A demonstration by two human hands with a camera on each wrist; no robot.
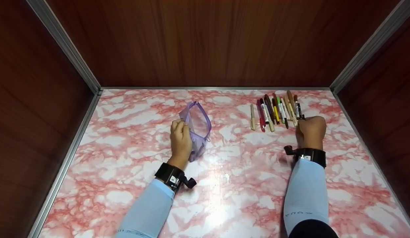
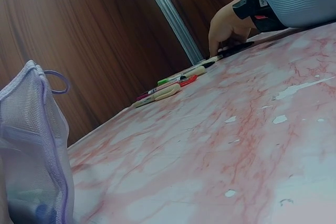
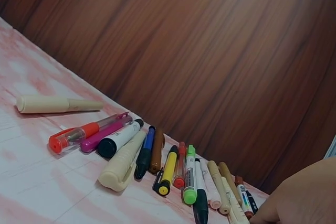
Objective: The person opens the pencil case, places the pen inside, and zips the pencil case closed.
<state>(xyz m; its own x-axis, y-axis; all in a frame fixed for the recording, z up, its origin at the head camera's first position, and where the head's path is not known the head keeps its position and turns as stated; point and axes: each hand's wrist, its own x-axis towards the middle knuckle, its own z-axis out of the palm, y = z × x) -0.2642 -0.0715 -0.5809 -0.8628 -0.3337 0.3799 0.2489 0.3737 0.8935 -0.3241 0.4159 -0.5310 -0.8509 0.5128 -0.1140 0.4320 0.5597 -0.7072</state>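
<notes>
Work surface: marbled tabletop (image 1: 244,185), pink-red veining on white, with a glare patch (image 1: 215,213) near the front.
Enclosure: dark wood-grain rear panel (image 1: 211,43) and matching side panels (image 1: 33,109); metal strips (image 1: 64,44) line the corners and the visible table edges.
Pouch: purple mesh zip pouch (image 1: 199,144), left of centre, mouth spread wide.
Left hand (image 1: 181,140): fingers and thumb pinch the pouch's left side.
Right hand (image 1: 312,129): fingers bent downward at the right end of the pen row (image 1: 280,110); I cannot tell whether they grip a pen.
Loose pen: beige highlighter (image 1: 252,117), just left of the row, slightly apart.
Left wrist view only: chipped white spots (image 2: 280,119) in the tabletop finish; a dark bluish shape (image 2: 34,212) behind the mesh, identity unclear.
Right wrist view only: individual ends made legible, including a green-capped marker (image 3: 189,179), a yellow pen (image 3: 168,171) with black clip, and a red-capped clear pen (image 3: 73,136); the right fingertips are out of sight there.
</notes>
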